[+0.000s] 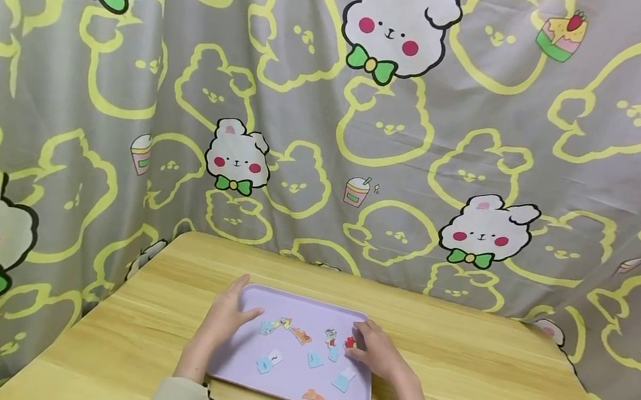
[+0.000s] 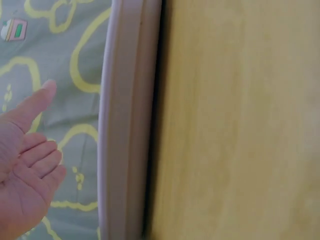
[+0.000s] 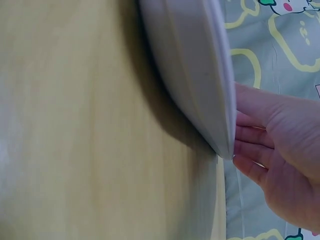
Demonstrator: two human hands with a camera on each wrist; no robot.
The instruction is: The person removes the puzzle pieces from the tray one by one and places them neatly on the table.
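Note:
A light purple tray [image 1: 283,390] lies on the wooden table, with several small cut-out puzzle-like pieces scattered over it. My left hand [image 1: 224,319] is at the tray's left edge, thumb pointing in over the tray; in the left wrist view that hand [image 2: 30,170] shows a bare palm and loosely bent fingers. At the right edge, my right hand [image 1: 382,351] reaches over the rim, thumb beside a red piece [image 1: 350,343]. The right wrist view has this hand [image 3: 285,155] right at the rim, thumb partly hidden behind it.
Orange pieces [image 1: 314,397] lie near the tray's front edge, and blue-and-white pieces [image 1: 269,362] sit left of centre. Wooden tabletop [image 1: 485,384] surrounds the tray. A patterned curtain [image 1: 308,110] hangs behind the table and along its sides.

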